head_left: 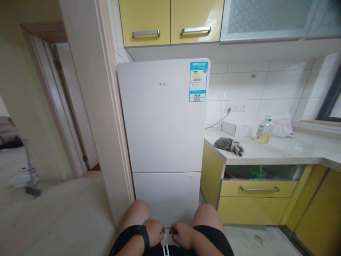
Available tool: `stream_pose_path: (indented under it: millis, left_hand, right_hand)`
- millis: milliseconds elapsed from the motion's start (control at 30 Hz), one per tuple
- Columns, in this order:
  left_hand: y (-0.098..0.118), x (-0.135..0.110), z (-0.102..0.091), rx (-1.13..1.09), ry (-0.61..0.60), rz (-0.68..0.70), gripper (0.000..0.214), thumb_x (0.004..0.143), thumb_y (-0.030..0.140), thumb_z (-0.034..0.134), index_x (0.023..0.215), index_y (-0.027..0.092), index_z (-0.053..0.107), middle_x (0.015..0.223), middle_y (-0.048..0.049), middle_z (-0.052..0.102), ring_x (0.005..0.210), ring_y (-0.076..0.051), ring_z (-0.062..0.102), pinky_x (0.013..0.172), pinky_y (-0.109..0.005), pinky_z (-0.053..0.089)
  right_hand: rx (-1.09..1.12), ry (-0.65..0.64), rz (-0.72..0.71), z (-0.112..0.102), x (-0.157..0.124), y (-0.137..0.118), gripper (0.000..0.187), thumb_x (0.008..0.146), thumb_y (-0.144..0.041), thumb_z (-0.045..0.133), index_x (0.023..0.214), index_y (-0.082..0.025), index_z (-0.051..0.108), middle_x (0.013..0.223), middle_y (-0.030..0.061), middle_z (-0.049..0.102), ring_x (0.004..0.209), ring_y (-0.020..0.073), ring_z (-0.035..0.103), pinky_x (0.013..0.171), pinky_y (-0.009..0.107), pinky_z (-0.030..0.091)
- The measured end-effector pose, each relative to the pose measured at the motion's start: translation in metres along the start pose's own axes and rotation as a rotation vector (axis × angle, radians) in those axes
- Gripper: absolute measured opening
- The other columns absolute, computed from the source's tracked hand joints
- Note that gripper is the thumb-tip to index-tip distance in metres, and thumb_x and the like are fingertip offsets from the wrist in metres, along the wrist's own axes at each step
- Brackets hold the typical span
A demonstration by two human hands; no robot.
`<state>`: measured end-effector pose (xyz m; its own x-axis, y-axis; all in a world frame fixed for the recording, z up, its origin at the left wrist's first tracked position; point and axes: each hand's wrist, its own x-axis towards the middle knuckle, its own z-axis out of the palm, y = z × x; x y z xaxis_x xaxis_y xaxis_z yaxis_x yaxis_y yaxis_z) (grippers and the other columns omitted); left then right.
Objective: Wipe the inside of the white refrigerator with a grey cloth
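Observation:
My left hand (155, 232), with a dark watch (144, 234) on its wrist, rests by my left thigh with the fingers curled in. Close beside it, my right hand (182, 234) lies near my right thigh, its fingers also bent inward. A narrow gap parts the two hands, and I see nothing held in either. Straight ahead stands a white two-door refrigerator (162, 124), both doors closed. An energy label (198, 81) is stuck on its upper door. White drawstrings (166, 249) hang between my wrists.
To the right, a countertop (266, 151) carries a crumpled cloth (229, 146), a bottle of yellow liquid (264, 132) and a plastic bag (281, 125). Yellow drawers (255, 204) sit below. A door frame (106, 106) borders the refrigerator's left side. Overhead are yellow cabinets (145, 17).

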<state>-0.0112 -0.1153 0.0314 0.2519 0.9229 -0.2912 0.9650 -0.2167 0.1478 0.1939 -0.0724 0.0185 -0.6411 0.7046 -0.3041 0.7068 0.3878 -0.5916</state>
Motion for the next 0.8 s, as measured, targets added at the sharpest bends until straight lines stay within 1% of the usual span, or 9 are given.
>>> stream_pose_path:
  millis: [267, 500, 700, 800]
  left_hand:
    - [-0.0008, 0.0012, 0.0022, 0.001, 0.014, 0.002, 0.040, 0.089, 0.032, 0.046, 0.114, 0.034, 0.078, 0.112, -0.0061, 0.080, 0.111, -0.030, 0.073, 0.100, -0.046, 0.054]
    - [-0.0020, 0.0024, 0.0039, -0.001, 0.020, 0.008, 0.040, 0.089, 0.032, 0.047, 0.113, 0.034, 0.078, 0.112, -0.0054, 0.080, 0.112, -0.029, 0.073, 0.100, -0.045, 0.054]
    - [-0.0011, 0.0020, 0.0030, 0.000, 0.017, 0.005, 0.040, 0.088, 0.031, 0.047, 0.114, 0.035, 0.078, 0.113, -0.0051, 0.080, 0.112, -0.028, 0.073, 0.100, -0.045, 0.054]
    - [-0.0010, 0.0018, 0.0025, -0.002, 0.015, 0.001, 0.041, 0.088, 0.031, 0.047, 0.114, 0.035, 0.078, 0.113, -0.0054, 0.080, 0.112, -0.029, 0.073, 0.100, -0.046, 0.054]
  right_hand:
    - [0.000, 0.005, -0.006, 0.0013, 0.0001, -0.0003, 0.053, 0.071, -0.017, 0.054, 0.120, -0.022, 0.074, 0.112, 0.0118, 0.078, 0.109, 0.0275, 0.072, 0.095, 0.037, 0.053]
    - [0.001, -0.007, -0.008, 0.0014, 0.0013, 0.0022, 0.053, 0.071, -0.018, 0.054, 0.121, -0.022, 0.073, 0.106, 0.0109, 0.079, 0.102, 0.0255, 0.074, 0.089, 0.034, 0.054]
    - [-0.004, 0.009, -0.017, 0.0019, 0.0016, 0.0027, 0.052, 0.072, -0.018, 0.054, 0.120, -0.022, 0.074, 0.111, 0.0117, 0.078, 0.107, 0.0272, 0.073, 0.093, 0.036, 0.053]
    - [0.001, 0.006, -0.020, 0.0022, 0.0017, 0.0023, 0.053, 0.072, -0.017, 0.053, 0.120, -0.021, 0.074, 0.106, 0.0124, 0.079, 0.103, 0.0272, 0.074, 0.090, 0.036, 0.054]
